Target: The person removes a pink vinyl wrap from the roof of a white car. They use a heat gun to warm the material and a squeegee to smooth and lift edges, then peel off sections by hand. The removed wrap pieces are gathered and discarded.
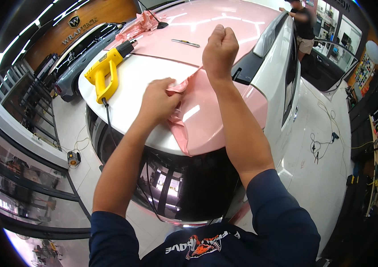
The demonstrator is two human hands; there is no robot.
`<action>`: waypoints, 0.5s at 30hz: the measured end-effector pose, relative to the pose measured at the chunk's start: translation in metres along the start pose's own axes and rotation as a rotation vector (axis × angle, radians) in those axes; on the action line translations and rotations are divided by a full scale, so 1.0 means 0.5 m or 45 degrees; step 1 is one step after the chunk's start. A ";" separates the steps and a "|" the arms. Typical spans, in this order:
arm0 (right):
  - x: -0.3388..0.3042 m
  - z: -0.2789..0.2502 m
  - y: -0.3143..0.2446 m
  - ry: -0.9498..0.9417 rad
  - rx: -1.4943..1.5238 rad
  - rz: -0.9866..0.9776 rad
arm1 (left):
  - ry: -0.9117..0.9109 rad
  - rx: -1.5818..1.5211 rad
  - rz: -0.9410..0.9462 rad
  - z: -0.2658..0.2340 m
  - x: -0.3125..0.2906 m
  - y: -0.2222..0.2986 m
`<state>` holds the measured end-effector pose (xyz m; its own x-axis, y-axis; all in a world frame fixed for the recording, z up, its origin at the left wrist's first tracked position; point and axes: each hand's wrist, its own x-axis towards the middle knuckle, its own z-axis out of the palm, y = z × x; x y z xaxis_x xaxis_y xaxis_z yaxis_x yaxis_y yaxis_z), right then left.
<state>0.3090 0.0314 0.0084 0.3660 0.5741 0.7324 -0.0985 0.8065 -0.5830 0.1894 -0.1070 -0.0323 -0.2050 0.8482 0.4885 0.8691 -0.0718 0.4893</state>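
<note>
Our left hand (157, 101) has its fingers (172, 99) clamped on a bunched edge of the pink film (206, 111), at the rear of the white car roof (140, 75). Our right hand (220, 46) is closed into a fist above the film; whether it grips the film, we cannot tell. The film covers the roof's right side and hangs over the rear edge. A yellow heat gun (106, 71) lies on the roof, left of our hands. A knife (185, 42) rests farther forward.

Hands (189, 73) on pink film (202, 111) (car roof)
</note>
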 end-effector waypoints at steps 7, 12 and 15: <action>-0.015 -0.033 -0.051 -0.193 0.246 -0.066 | 0.114 -0.358 -0.047 0.031 -0.026 0.031; -0.013 -0.106 -0.039 -0.610 0.431 0.239 | 0.023 -0.635 -0.242 0.011 -0.033 0.058; -0.030 -0.154 0.011 -0.828 0.078 0.180 | 0.089 -0.615 -0.180 0.039 -0.025 0.031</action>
<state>0.3740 0.0164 -0.0330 -0.2847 0.6278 0.7244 -0.1640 0.7126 -0.6821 0.2142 -0.1086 -0.0452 -0.3499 0.8309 0.4326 0.5269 -0.2073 0.8243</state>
